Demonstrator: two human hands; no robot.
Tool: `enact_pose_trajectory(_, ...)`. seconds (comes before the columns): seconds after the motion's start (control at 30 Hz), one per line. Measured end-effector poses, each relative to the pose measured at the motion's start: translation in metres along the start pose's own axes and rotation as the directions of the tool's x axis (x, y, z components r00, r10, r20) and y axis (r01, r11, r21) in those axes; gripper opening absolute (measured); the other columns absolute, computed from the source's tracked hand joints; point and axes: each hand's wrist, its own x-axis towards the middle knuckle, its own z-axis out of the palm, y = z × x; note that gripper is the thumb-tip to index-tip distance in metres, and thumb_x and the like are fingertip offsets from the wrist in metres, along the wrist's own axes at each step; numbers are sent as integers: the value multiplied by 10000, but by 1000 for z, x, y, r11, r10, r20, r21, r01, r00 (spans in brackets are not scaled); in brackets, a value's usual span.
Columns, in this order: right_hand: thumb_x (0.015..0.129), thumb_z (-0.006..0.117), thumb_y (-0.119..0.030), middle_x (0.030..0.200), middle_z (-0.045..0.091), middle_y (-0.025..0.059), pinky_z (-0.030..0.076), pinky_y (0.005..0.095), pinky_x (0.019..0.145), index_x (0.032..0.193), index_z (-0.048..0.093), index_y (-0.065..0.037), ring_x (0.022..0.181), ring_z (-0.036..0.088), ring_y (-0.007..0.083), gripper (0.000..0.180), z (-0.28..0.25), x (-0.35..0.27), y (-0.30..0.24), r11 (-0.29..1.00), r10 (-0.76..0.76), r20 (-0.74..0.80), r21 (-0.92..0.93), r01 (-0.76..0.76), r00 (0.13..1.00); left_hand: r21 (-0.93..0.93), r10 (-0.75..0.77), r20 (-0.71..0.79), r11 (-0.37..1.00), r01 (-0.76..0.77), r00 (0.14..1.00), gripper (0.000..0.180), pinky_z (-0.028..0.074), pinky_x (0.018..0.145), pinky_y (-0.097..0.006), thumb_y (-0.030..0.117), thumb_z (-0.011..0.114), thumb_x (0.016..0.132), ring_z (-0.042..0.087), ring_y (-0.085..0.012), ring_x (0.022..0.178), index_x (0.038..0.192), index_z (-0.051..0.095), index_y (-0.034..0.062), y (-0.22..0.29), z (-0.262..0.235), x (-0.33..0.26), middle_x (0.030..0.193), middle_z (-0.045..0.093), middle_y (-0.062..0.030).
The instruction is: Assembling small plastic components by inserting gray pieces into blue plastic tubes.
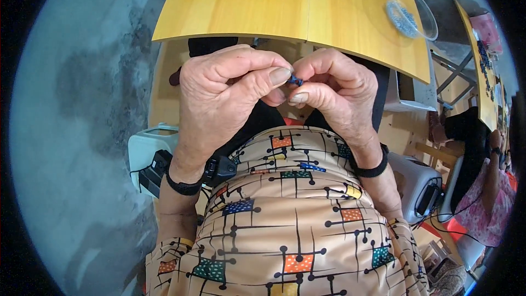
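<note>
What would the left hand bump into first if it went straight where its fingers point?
The left hand pinches a small dark blue piece; beyond it, the right hand would likely come first, though depth is unclear.

Blue piece (296, 81) partly behind hands (222, 85)

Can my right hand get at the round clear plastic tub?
Probably yes: nothing visible blocks the way to the tub on the yellow wooden table, though your right hand is busy with a small dark-blue piece.
</note>
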Motion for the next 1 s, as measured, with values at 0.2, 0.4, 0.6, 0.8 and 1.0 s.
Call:
enact_pose_trajectory(0.2,791,682,-89,734,626,25,490,187,559,858,618,2,635,587,57,130,6,-3,-1,988,83,-26,130,-79,996,66,65,-26,996,-63,998,69,456,512,-207,-15,642,788,584,-118,581,848,651,-49,-3,0,0,691,606,-77)
enact_pose_trajectory(0.4,800,669,-84,715,620,36,485,197,527,834,626,3,613,591,72,103,4,0,1,988,-118,-49,-108,112,992,111,41,-19,993,-39,999,60,452,505,-205,-8,643,788,579,-110,570,834,654,-45,0,0,-1,689,608,-76)
enact_pose_trajectory(0.6,784,687,-98,707,624,35,470,193,513,813,631,-2,591,585,71,114,1,-2,2,984,-133,-43,-127,127,990,26,-56,-7,998,56,998,81,449,500,-205,28,640,805,572,-108,550,842,659,-41,0,1,-2,682,607,-74)
enact_pose_trajectory(0.8,794,680,-79,728,636,39,476,175,529,865,631,0,610,587,60,117,1,-5,0,981,91,-15,174,-87,996,-157,-163,27,974,166,986,113,467,503,-213,51,639,815,575,-114,550,870,658,-46,0,0,-4,682,610,-80)
enact_pose_trajectory(1.0,802,667,-53,780,638,58,509,188,560,945,605,13,649,606,80,170,1,-4,8,865,187,58,464,-192,981,-141,-133,32,981,137,991,104,469,519,-208,26,639,808,581,-117,564,883,658,-44,0,1,-1,698,616,-83)
